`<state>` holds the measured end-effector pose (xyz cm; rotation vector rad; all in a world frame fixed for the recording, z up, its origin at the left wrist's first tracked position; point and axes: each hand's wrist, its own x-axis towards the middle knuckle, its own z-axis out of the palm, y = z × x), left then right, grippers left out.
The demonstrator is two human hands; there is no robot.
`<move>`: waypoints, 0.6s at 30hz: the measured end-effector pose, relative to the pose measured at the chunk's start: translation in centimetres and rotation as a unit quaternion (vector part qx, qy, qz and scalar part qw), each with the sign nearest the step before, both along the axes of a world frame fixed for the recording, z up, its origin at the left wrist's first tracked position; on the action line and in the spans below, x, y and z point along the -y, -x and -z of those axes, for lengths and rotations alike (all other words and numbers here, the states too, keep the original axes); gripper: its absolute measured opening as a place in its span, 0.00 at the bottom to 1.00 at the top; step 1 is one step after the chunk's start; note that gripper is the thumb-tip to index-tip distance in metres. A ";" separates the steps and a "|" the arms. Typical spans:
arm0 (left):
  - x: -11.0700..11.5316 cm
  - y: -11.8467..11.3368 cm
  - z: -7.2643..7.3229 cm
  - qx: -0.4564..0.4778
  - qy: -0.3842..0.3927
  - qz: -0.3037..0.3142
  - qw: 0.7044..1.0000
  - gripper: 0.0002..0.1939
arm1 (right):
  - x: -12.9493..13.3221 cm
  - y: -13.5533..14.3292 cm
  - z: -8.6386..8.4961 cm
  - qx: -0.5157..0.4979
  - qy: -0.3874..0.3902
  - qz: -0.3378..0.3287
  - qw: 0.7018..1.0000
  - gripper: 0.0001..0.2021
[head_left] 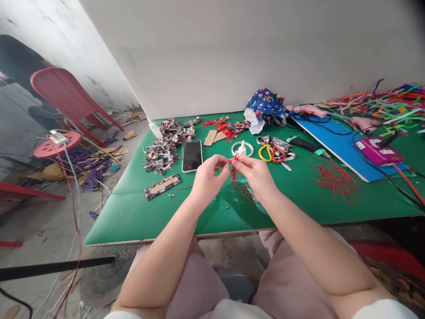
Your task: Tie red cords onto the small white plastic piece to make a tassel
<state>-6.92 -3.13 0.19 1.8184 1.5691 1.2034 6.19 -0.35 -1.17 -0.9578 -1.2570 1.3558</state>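
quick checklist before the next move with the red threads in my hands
1. Both hands on the work: left hand and right hand pinch a small bunch of red threads above the green table: ok.
2. Thread ends even: strands hang loose, too fine to tell: cannot tell.
3. Glue bottle within reach, upright just behind the hands: ok.
4. Scissors nearby, lying to the right of the bottle: ok.
5. Spare red threads on the table to the right: ok.
6. Phone apart from the bottle: ok.
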 end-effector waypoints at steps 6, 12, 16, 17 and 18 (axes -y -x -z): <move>0.4 -0.2 0.2 -0.180 -0.114 -0.032 0.977 0.06 | 0.2 0.6 0.5 -0.058 0.052 0.005 0.997 0.08; 0.6 -0.5 0.7 -0.196 -0.151 -0.056 0.967 0.09 | 0.3 0.9 1.0 -0.093 0.026 0.014 0.995 0.08; 0.2 -0.5 1.0 -0.044 -0.074 -0.049 0.995 0.10 | 0.2 0.6 0.7 -0.064 -0.003 0.030 0.997 0.08; 0.0 -0.4 1.1 0.012 -0.041 -0.034 0.999 0.11 | 0.1 0.4 0.5 -0.047 -0.013 0.029 0.998 0.09; -0.2 -0.4 1.2 0.072 -0.008 -0.009 0.997 0.13 | 0.0 0.2 0.4 -0.027 -0.028 0.025 0.999 0.09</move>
